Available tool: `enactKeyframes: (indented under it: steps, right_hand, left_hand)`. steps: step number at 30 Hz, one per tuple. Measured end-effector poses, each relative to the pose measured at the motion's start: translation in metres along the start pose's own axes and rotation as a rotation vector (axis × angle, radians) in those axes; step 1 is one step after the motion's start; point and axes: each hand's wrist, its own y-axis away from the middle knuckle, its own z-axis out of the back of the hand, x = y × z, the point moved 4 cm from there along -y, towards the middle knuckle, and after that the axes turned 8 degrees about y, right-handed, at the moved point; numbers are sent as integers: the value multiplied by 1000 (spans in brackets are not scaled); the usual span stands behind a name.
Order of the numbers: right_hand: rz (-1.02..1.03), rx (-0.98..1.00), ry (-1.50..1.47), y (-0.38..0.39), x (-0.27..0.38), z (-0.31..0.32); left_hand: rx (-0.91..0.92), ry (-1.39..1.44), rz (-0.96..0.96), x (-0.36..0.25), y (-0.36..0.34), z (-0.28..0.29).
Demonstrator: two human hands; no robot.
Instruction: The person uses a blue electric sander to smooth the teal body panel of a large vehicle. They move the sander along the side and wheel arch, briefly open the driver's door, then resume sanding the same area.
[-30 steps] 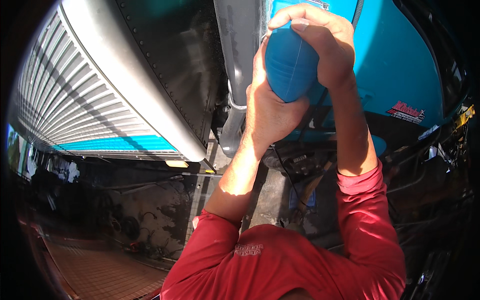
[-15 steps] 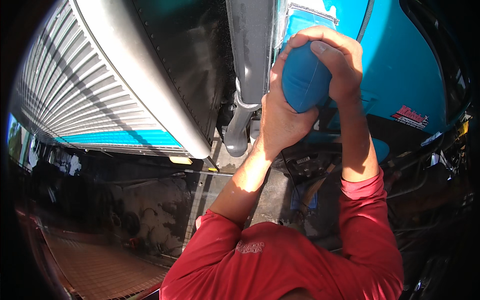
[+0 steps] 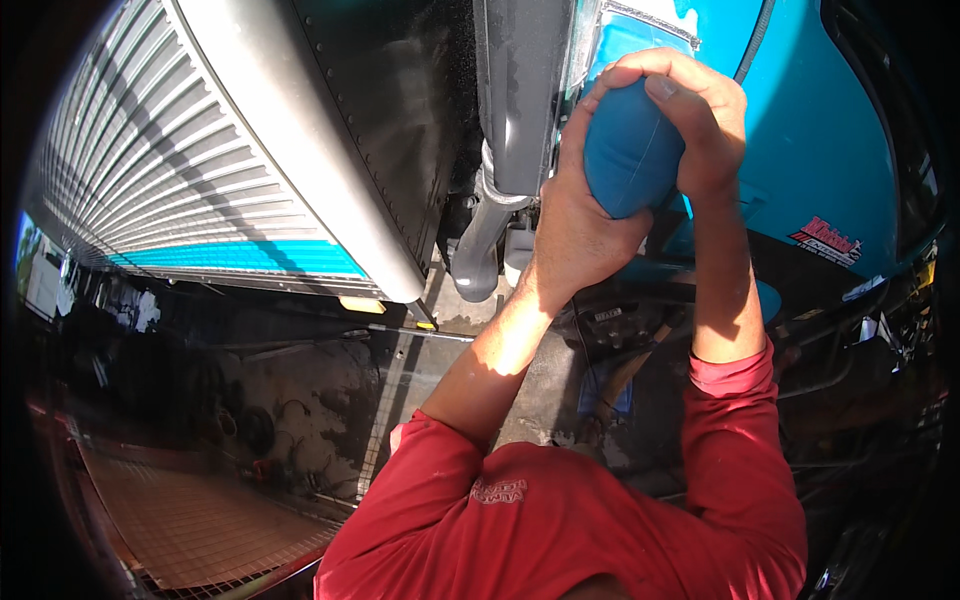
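A smooth blue rounded object, tapered at its near end and marked by a thin seam line, is clasped between both of my hands; its exact kind cannot be made out. My left hand wraps its left side and near end. Around the far and right sides curls my right hand, the thumb lying along the top. Both hands are closed on it, over a turquoise vehicle panel. Whatever lies beneath the object is hidden. Just beyond the fingers is a pale patch with a dark edging on the panel.
A thick grey vertical pipe runs close to my left hand. Farther left stands a large silver ribbed body with a turquoise stripe. A dark cable crosses the panel. Below are a concrete floor and a brown mesh platform.
The surroundings, hands and blue object have all shifted slightly right in the picture, as the view turned a little. The two-handed grip looks unchanged.
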Motion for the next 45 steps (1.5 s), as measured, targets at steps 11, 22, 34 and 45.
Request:
enactKeyframes:
  steps: [11,22,34,45]
  right_hand:
    - [53,42,34,2,1,-5]
    - [133,107,6,42,-15,-19]
    - [12,74,-91,19,-4,-6]
    - [65,112,39,53,-26,-37]
  left_hand:
    - [22,-61,-108,-1,0,3]
    - [-6,-20,-102,32,33,0]
    - [3,-29,-68,22,17,-5]
    - [-8,8,34,55,53,15]
